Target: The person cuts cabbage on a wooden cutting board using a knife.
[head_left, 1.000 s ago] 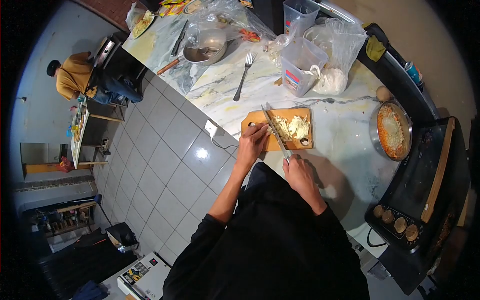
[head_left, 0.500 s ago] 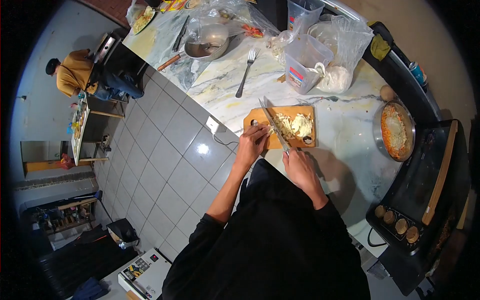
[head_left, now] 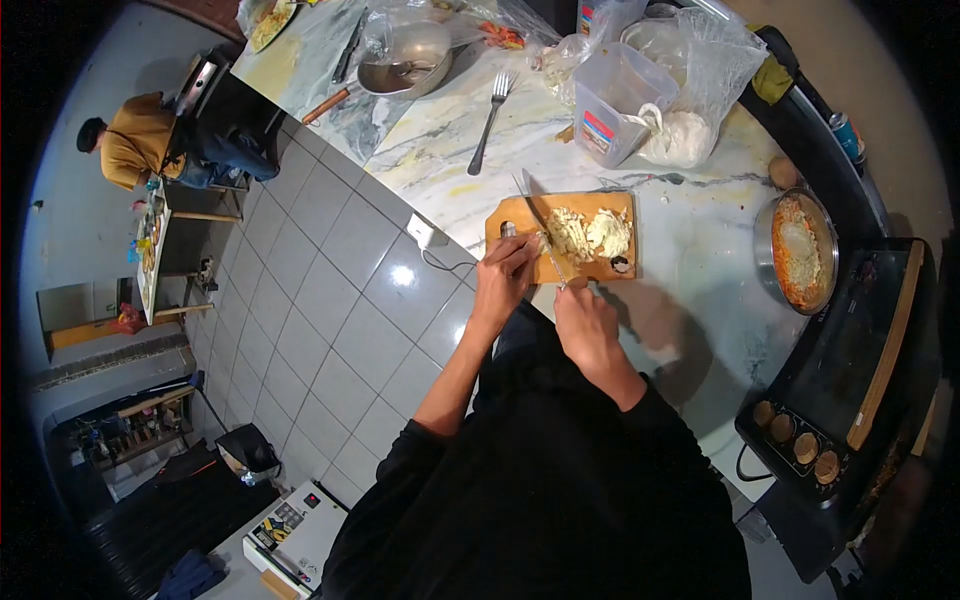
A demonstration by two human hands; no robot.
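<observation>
A wooden cutting board (head_left: 512,213) lies near the counter's edge. Chopped pale food (head_left: 570,235) is heaped on its middle, beside a thicker pale mound (head_left: 609,234). My right hand (head_left: 588,322) is closed round the handle of a kitchen knife (head_left: 545,232), whose blade slants across the board, left of the heap. On the board's left part, the fingers of my left hand (head_left: 507,275) are pinched on a small pale piece of food (head_left: 541,243) against the blade. My fingers partly hide that piece, so its kind is unclear.
Beyond the board lie a fork (head_left: 489,125), a saucepan (head_left: 405,75), a plastic tub (head_left: 615,105) and a bag of white stuff (head_left: 680,138). To the right are a metal bowl of shredded food (head_left: 797,250) and a black griddle (head_left: 830,370). Another person (head_left: 140,140) stands far left.
The knife has moved slightly left across the board, its handle end drawn closer to my left hand. My left hand stays at the board's left part. The whole view has shifted a little.
</observation>
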